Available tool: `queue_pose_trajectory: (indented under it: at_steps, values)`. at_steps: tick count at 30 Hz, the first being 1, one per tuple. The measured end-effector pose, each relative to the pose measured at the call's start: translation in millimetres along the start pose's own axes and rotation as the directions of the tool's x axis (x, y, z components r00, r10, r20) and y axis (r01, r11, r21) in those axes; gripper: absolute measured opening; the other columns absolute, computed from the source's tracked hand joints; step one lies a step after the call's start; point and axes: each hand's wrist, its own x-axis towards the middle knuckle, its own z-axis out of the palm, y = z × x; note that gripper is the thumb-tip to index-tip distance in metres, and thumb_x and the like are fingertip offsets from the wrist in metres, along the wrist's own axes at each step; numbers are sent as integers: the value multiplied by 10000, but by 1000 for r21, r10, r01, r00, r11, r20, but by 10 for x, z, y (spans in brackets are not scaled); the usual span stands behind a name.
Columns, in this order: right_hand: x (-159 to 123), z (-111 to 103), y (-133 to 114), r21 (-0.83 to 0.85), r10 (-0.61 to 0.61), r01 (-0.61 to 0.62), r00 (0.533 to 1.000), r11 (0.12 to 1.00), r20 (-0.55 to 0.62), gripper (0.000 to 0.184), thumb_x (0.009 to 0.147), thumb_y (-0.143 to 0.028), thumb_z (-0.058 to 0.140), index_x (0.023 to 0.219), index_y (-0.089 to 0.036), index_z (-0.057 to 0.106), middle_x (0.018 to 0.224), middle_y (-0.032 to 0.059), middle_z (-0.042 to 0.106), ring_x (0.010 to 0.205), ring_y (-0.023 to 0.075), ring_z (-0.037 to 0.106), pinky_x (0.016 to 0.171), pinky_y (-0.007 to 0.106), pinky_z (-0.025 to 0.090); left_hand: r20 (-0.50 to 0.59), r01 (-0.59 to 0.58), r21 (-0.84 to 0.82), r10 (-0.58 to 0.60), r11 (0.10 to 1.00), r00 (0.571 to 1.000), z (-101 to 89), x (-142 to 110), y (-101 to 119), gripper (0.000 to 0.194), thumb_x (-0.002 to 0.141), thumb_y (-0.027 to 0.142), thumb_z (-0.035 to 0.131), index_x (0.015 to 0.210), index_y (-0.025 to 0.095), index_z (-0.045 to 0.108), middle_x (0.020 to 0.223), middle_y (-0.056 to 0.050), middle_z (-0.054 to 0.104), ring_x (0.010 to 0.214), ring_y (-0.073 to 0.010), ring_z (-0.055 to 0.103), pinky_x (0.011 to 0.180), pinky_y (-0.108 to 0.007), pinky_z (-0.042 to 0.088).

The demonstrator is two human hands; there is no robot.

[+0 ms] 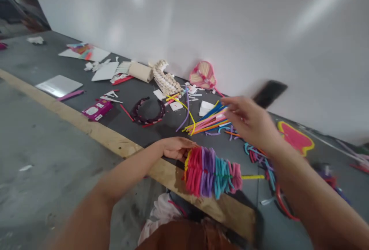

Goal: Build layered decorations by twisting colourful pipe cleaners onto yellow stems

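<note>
Gripping its yellow-edged end with curled fingers, the left hand [178,147] holds a plush, ribbed craft piece [208,172] over the wooden edge [121,138] of the dark desk [17,57], its fuzzy loops banded red, purple, turquoise and pink, with a straight yellow stem [253,177] jutting from the opposite, narrower end. The right hand [246,119] hovers at the end of a fanned bundle of thin, velvety stems [206,122], its fingers bent and blurred, so whether they grip one cannot be told. Elsewhere lie a braided, curved headband [135,112], a smooth beige roll [141,72] and a pink-rimmed, rounded shape [202,75] with pale ribs.
</note>
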Motion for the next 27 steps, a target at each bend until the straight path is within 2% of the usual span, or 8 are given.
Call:
queue_pose_trajectory:
  at_steps: [3, 8, 10, 13, 17, 21, 24, 27]
  values:
    - [524, 481, 187, -84, 168, -154, 963, 985, 209, 287, 887, -142, 516, 1156, -182, 606, 1134, 77, 662, 955, 193, 647, 867, 345, 524, 66, 5, 14, -6, 1000, 998, -30, 11, -7, 460, 698, 391, 807, 1054, 138, 664, 859, -57, 714, 754, -165, 672, 777, -315, 521]
    - [1128, 1355, 428, -157, 278, -237, 890, 959, 360, 206, 932, -211, 532, 1116, -192, 624, 1086, 50, 671, 991, 182, 630, 902, 345, 510, 134, 31, 37, -35, 999, 990, -57, 42, -11, 432, 707, 394, 802, 1042, 158, 665, 835, -47, 715, 684, -149, 668, 768, -326, 526]
    - [1259, 1604, 460, -206, 340, -278, 850, 938, 403, 303, 935, -334, 569, 1189, -168, 574, 1197, 83, 597, 1011, 205, 614, 857, 414, 531, 141, 28, 36, -33, 999, 989, -71, 54, -10, 409, 714, 383, 798, 1040, 173, 666, 828, -38, 715, 679, -148, 668, 767, -330, 525]
    - [1363, 1802, 490, -254, 433, -356, 806, 899, 404, 327, 932, -343, 574, 1215, -178, 559, 1226, 87, 577, 1033, 213, 605, 858, 416, 530, 144, 17, 36, -23, 999, 989, -88, 64, -12, 380, 720, 363, 796, 1033, 187, 669, 807, -26, 713, 660, -142, 665, 766, -330, 524]
    - [1404, 1752, 530, -203, 499, -456, 780, 866, 378, 327, 932, -338, 573, 1214, -174, 559, 1220, 86, 582, 1031, 214, 607, 861, 418, 530, 153, 11, 43, -17, 999, 988, -96, 70, -19, 353, 729, 355, 790, 1014, 184, 670, 777, -21, 707, 671, -145, 669, 768, -331, 527]
    - [1392, 1408, 571, -7, 507, -532, 803, 847, 313, 323, 929, -335, 576, 1198, -156, 566, 1182, 80, 599, 985, 207, 620, 823, 400, 543, 151, -1, 48, -6, 999, 989, -88, 68, -19, 407, 698, 377, 812, 1021, 177, 666, 808, -34, 709, 698, -150, 671, 771, -338, 534]
    - [1326, 1052, 606, 175, 518, -564, 818, 807, 250, 357, 853, -187, 622, 1194, -148, 525, 885, 19, 650, 754, 155, 643, 677, 310, 556, 155, -8, 62, -1, 998, 988, -68, 47, -9, 452, 685, 393, 819, 1047, 168, 671, 863, -57, 711, 776, -168, 677, 781, -329, 534]
    - [1215, 741, 624, 345, 532, -558, 828, 754, 176, 506, 717, -66, 635, 1184, -176, 474, 680, -57, 589, 611, 129, 618, 602, 264, 540, 140, -32, 85, 20, 996, 990, -39, 9, 5, 443, 707, 392, 802, 1071, 173, 674, 919, -64, 710, 829, -167, 671, 789, -308, 528]
